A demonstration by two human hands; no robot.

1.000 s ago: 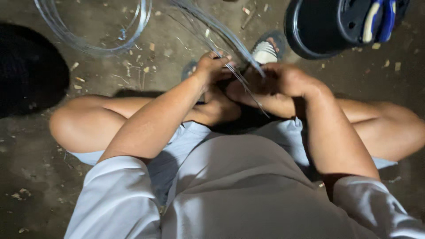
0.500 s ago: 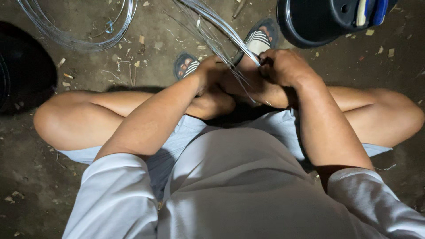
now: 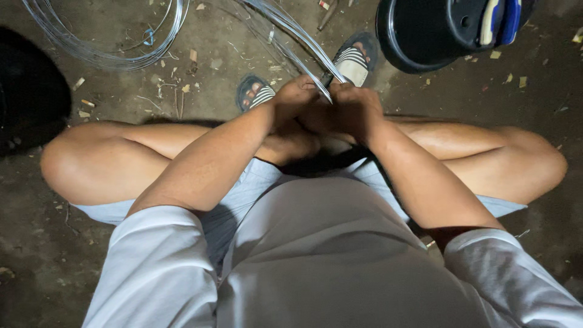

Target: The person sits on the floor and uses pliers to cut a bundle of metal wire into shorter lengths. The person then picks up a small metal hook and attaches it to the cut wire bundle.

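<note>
Two hands, left hand [image 3: 296,97] and right hand [image 3: 355,106], fingers clenched on thin wire strands [image 3: 297,42], just below the striped sandals [image 3: 352,61].

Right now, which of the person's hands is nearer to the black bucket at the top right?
The right hand is nearer: it sits just below and left of the black bucket. The left hand is farther left, beyond the right one; both grip the wire strands.

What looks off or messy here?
Nothing is broken. The floor is littered with small chips and scraps. A wire coil lies loose on it at upper left, and wire strands run from it into both hands, left and right. A black bucket sits at upper right.
</note>
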